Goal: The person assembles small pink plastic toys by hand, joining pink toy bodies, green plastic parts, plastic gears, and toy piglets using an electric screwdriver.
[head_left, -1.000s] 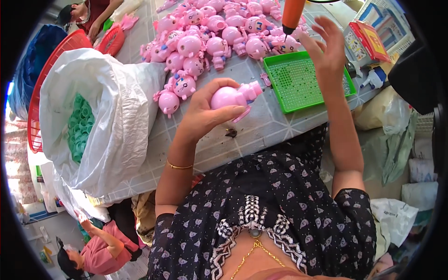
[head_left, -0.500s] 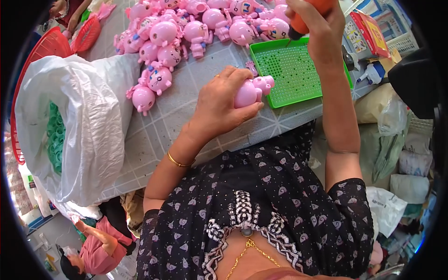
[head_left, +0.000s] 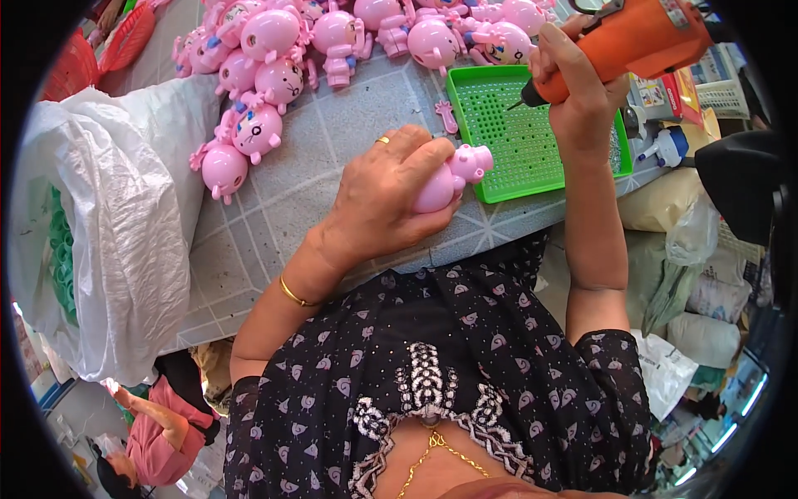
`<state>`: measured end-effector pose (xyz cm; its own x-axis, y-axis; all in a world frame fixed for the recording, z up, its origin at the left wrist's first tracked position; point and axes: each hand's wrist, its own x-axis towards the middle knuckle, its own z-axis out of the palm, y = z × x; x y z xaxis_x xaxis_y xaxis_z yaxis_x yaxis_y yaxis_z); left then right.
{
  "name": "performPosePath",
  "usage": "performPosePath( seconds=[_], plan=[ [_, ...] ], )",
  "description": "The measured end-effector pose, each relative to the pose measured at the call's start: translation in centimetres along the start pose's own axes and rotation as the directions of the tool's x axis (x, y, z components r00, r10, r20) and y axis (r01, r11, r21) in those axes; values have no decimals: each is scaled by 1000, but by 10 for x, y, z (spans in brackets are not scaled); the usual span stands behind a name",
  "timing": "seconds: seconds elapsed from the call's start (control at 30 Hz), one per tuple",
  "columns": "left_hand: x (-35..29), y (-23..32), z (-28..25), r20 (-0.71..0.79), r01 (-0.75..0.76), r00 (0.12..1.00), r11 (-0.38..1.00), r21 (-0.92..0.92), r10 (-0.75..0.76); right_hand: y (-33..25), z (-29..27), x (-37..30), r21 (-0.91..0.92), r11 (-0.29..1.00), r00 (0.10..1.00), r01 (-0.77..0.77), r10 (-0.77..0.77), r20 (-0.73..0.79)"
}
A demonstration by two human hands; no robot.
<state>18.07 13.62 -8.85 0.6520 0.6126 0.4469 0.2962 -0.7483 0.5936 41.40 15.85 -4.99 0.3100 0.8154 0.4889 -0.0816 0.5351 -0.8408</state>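
Observation:
My left hand (head_left: 391,187) is closed around a pink plastic toy figure (head_left: 436,190), whose narrower end points right toward the tray. In my right hand (head_left: 578,91) is an orange electric screwdriver (head_left: 628,54), its black nose and thin bit aimed down-left over the green tray (head_left: 490,198). The tray has a perforated floor, with small metallic bits along its right side. A small pink plastic piece (head_left: 447,116) lies just left of the tray. Many finished-looking pink toys (head_left: 270,33) are heaped at the far side of the table.
A white sack (head_left: 137,216) holding green plastic parts (head_left: 62,258) stands at the left, by a red basket (head_left: 71,71). A blue-and-white bottle-like item (head_left: 667,145) sits right of the tray. Another person in pink (head_left: 166,441) is at the lower left.
My right hand has lowered the screwdriver toward me, bringing more of its orange body into view. The left hand still grips the toy, slightly turned. The whole view has shifted a little.

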Motion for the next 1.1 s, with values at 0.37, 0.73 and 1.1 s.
performPosePath(
  seconds=[0.37, 0.73, 1.1],
  plan=[
    [-4, -4, -1, 14, 65, 998, 997, -49, -64, 9, -2, -1, -29, 999, 999, -29, 29, 17],
    [3, -4, 3, -27, 19, 999, 999, 34, -19, -22, -1, 2, 210, 971, 993, -115, 113, 25],
    [6, -2, 2, -2, 26, 1000, 995, 92, -26, -53, 16, 1, 409, 897, 950, -169, 37, 310]
  ],
)
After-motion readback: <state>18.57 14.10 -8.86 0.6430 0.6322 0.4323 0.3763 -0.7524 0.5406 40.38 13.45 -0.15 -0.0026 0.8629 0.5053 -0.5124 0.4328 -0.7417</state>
